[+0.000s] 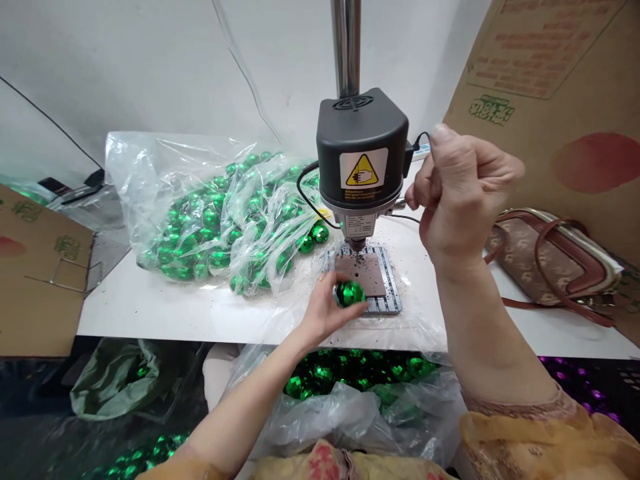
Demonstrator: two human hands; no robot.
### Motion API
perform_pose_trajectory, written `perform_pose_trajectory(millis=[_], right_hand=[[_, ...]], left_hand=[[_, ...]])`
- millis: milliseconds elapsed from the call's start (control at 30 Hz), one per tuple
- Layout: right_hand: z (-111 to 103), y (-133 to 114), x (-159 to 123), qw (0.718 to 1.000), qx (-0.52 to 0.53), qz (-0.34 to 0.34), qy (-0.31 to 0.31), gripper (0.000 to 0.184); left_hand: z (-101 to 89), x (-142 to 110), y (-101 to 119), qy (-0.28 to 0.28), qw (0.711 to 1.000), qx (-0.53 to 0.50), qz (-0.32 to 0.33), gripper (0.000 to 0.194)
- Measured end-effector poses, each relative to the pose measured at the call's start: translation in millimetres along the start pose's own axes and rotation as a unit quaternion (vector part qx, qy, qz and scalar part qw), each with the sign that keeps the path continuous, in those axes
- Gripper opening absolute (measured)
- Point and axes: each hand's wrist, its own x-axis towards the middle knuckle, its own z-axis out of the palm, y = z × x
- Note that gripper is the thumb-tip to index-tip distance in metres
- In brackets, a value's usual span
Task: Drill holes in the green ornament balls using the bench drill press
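My left hand is closed around a shiny green faceted ball, thumb below and fingers above. It is over the near edge of the slotted metal base of a small black drill press. A dark spot shows on the ball's left side. My right hand is raised at the right of the drill head, its fingers curled around the end of the feed lever, most of which they hide. Beneath the chuck lies a brown board with a hole, strewn with dark shavings.
A clear plastic bag of green balls lies at the left on the white table. More green balls fill a bag in front of me. A patterned handbag and a cardboard box stand at the right; another box is far left.
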Motion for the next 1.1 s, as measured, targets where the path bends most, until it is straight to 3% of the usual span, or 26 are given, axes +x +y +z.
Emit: perform_pose_trajectory(millis=[100,167,233,333,433,567,667,800,933,1100], right_hand=[[-1.0,1.5,-2.3,1.0,0.011,-0.013,-0.001,0.047],[-0.7,3.0,-3.7,1.0,0.017,-0.018,0.007,0.047],[0.3,4.3,-4.1,1.0,0.011,-0.019,0.015,0.048],[1.6,5.4,-4.0,1.0,0.001,-0.022,0.021,0.05],[1.4,6.0,-4.2,1.0,-0.002,-0.024,0.018,0.051],[-0.2,6.4,-4.7,0.999,-0.037,-0.021,0.011,0.052],[-0.3,5.5,-5.2,0.999,-0.032,-0.022,0.007,0.052],[1.4,3.1,-5.5,0.999,-0.035,-0.027,0.009,0.052],[2.5,3.0,-5.1,0.999,-0.027,-0.027,0.017,0.052],[2.4,5.2,-4.8,0.999,0.003,-0.037,0.021,0.051]], left_hand=[[-30.4,-29.1,11.3,-0.189,0.979,0.056,0.047,0.047],[-41.4,-30.7,8.3,-0.225,0.971,0.062,0.044,0.036],[-43.5,-12.8,-4.4,-0.148,0.986,0.078,0.025,0.023],[-36.0,38.9,-33.9,0.052,0.984,0.169,0.008,0.014],[-27.4,89.1,-60.5,0.126,0.964,0.22,-0.074,0.019],[-26.6,114.0,-73.2,0.103,0.979,0.152,-0.087,0.028],[-31.5,102.9,-64.1,0.084,0.993,0.006,-0.088,0.031],[-33.2,73.3,-43.0,0.027,0.971,-0.221,-0.082,0.039],[-24.2,54.5,-35.8,-0.068,0.967,-0.242,-0.045,0.046],[-9.9,52.2,-40.7,-0.061,0.978,-0.194,-0.038,0.045]])
